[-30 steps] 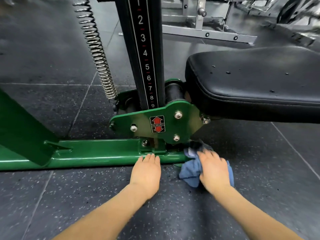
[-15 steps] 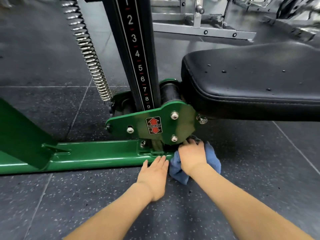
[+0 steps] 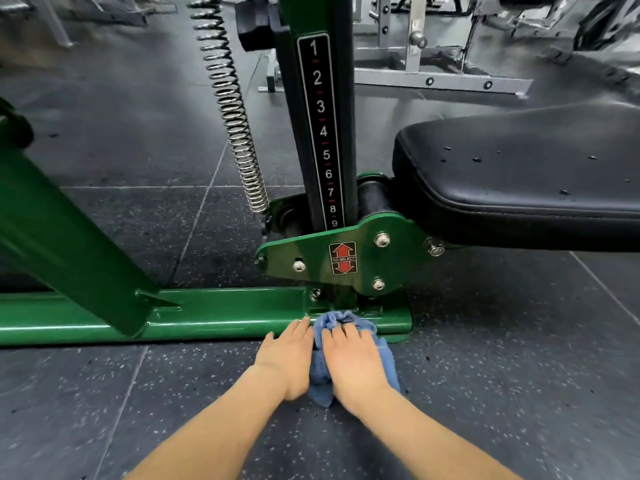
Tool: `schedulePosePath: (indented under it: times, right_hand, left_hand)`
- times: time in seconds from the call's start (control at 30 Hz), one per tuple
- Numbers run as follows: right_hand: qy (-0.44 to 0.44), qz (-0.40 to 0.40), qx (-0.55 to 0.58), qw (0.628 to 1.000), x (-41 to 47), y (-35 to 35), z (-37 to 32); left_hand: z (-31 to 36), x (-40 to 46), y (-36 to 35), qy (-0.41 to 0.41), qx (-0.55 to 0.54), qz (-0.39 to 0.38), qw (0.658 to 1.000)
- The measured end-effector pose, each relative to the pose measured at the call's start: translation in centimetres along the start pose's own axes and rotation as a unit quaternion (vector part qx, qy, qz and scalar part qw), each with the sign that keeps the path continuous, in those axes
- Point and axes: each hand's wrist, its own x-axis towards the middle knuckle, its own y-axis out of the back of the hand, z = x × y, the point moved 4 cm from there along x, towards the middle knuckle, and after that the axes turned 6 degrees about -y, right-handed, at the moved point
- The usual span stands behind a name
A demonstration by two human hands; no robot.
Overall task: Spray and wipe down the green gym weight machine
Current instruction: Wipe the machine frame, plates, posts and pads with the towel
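R hand (image 3: 353, 358) pressing blue cloth (image 3: 332, 322) on green base bar (image 3: 214, 317), L hand (image 3: 285, 353) flat beside

Both forearms extend forward, palms down. Left hand (image 3: 285, 355): fingers straight and together, flat. Right hand (image 3: 351, 362): just beside the left, fingers slightly curled, pressing down.
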Motion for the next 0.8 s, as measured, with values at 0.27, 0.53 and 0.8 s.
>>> schedulePosePath:
  times: [0.27, 0.53, 0.8]
  right_hand:
    - [-0.145, 0.080, 0.048, 0.985, -3.3, 0.3, 11.1]
    - [-0.076, 0.080, -0.014, 0.994, 1.9, 2.3, 6.4]
    - [-0.147, 0.059, -0.037, 0.987, 0.9, 1.6, 5.8]
  left_hand:
    - [1.2, 0.5, 0.9, 0.006, 0.017, 0.068, 0.998]
    - [2.3, 0.9, 1.3, 0.011, -0.001, 0.102, 0.995]
    - [-0.9, -0.4, 1.3, 0.042, -0.019, 0.087, 0.995]
